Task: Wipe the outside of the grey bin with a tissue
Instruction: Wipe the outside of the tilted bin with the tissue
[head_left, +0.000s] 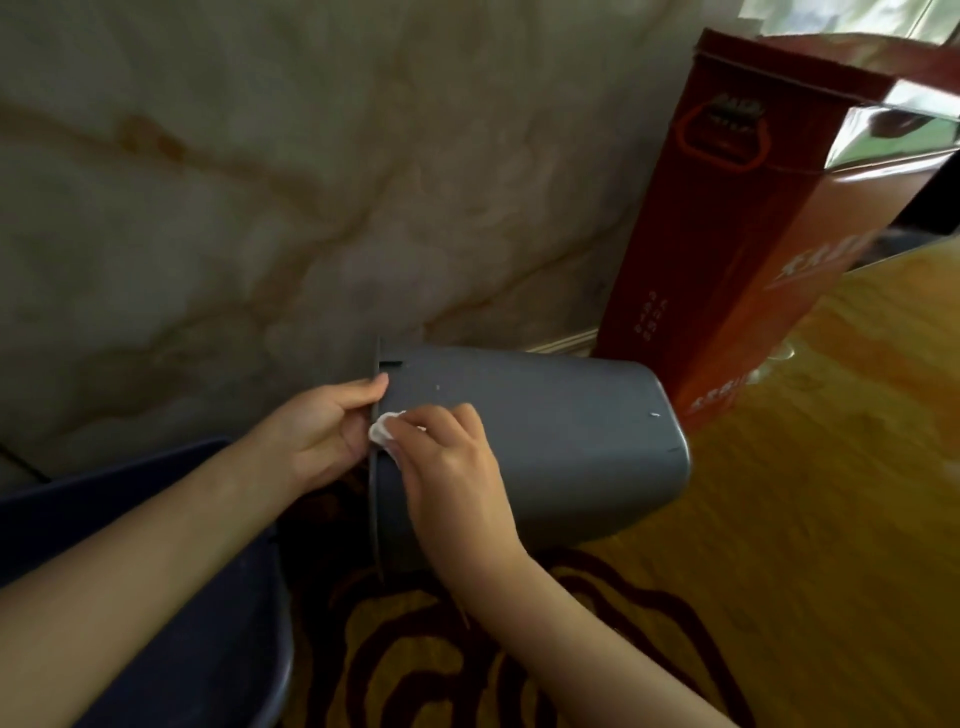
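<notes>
- Nearest the viewer, two bare forearms reach forward over a patterned rug (415, 675), with a dark blue tub (156, 545) below the left arm.
- The right hand (452, 467) is closed on a small white tissue (382, 428), its grip pressing the wad against the side of the grey bin (545, 441) just beside the rim.
- The left hand (322, 431) has its grip closed over the bin's rim, thumb on the outer edge, fingers hidden inside, steadying it right beside the tissue.
- The bin lies tipped on its side, mouth toward the left grip and base pointing away to the right.
- Judgement: wiping looks barely begun, since pale specks show on the wall beyond the tissue. Best done with long, firm strokes from rim toward base, while the left grip turns the bin to bring hidden sides up.
- Beyond the bin's base stands a tall red box (753, 234) on a yellow floor (831, 493).
- Farthest back is a marbled wall (260, 182).
</notes>
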